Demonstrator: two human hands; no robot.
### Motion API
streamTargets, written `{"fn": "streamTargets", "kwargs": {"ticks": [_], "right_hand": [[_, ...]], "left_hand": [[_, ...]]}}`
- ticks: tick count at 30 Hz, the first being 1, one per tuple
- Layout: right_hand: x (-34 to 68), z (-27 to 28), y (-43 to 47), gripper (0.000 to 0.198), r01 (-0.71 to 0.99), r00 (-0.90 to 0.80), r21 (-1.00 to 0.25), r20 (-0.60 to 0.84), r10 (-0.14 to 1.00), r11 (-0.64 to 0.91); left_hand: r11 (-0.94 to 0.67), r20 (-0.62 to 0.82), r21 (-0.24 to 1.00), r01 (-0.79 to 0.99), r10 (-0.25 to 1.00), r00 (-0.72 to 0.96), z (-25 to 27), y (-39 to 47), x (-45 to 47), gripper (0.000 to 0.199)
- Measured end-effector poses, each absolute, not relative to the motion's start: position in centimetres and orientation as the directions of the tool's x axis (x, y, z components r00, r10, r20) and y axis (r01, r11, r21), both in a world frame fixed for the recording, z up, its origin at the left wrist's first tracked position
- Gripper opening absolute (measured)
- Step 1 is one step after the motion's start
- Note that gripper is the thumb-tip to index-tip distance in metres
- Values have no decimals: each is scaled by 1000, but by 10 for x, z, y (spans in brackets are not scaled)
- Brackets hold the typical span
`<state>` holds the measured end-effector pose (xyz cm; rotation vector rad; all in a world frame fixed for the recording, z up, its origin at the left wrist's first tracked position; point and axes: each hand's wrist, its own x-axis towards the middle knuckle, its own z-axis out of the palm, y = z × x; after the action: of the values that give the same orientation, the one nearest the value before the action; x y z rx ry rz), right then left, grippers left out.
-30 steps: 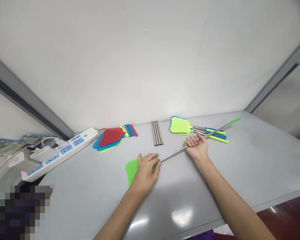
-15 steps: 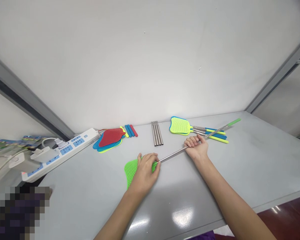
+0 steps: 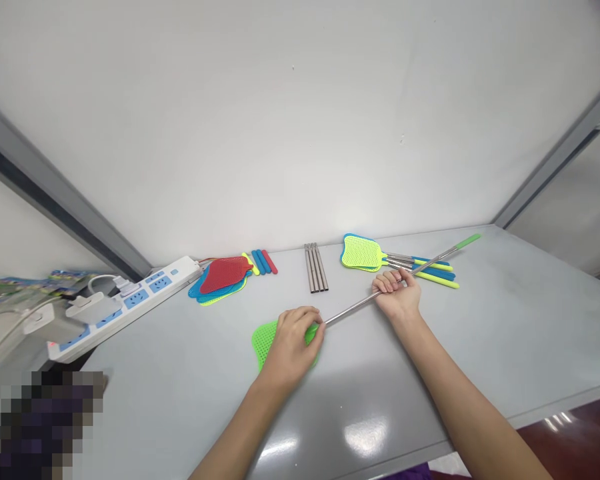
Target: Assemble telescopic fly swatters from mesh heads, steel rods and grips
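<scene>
A green fly swatter (image 3: 264,340) with an extended metal rod (image 3: 353,309) and a green grip (image 3: 467,242) slants up to the right over the table. My left hand (image 3: 296,337) is closed at the neck of its head, covering part of the mesh. Farther along, my right hand (image 3: 397,292) wraps around the rod, fingers curled. Just behind that hand lie a yellow swatter (image 3: 363,253) and several blue and yellow ones, stacked with their handles to the right.
Several metal rods (image 3: 316,268) lie side by side near the wall. Left of them are coloured grips (image 3: 261,262) and loose swatter heads, a red one (image 3: 225,275) on top. A power strip (image 3: 130,303) with plugged-in chargers runs along the left edge of the grey table (image 3: 170,400).
Both hands keep their hold on the green swatter and look nearly unmoved. The whole view has shifted slightly, and a bit more green mesh shows below my left hand.
</scene>
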<state>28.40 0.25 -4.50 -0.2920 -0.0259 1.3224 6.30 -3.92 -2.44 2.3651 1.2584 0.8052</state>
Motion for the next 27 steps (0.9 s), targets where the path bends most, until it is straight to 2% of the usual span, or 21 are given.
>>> {"fn": "streamTargets", "kwargs": {"ticks": [6,13,16,19,22,25,27], "right_hand": [[293,-44,2,24,-936,300,-230,-130,945,266],[304,-43,2,22,-929,354,-169,-138,925,331],[305,-43,2,21,-929,361,-138,-143,921,343],[305,-43,2,20,-928,366,-129,-139,920,350],[306,-44,1,19,-922,380,-133,-135,915,363],[307,-44,1,19,-917,392,-138,-133,910,374],[308,-45,2,19,-914,400,-131,-140,906,384]], "left_hand": [[-512,351,510,691,858,376,-25,-37,60,17],[-461,422,446,767,864,274,-23,-32,56,19],[-390,422,458,799,886,191,-23,-30,54,20],[-300,391,552,778,917,76,-22,-28,52,21],[-232,360,693,682,932,-48,-21,-25,50,26],[-131,243,856,500,956,-166,-22,-22,47,35],[-13,77,958,285,974,-214,-23,-19,46,37]]}}
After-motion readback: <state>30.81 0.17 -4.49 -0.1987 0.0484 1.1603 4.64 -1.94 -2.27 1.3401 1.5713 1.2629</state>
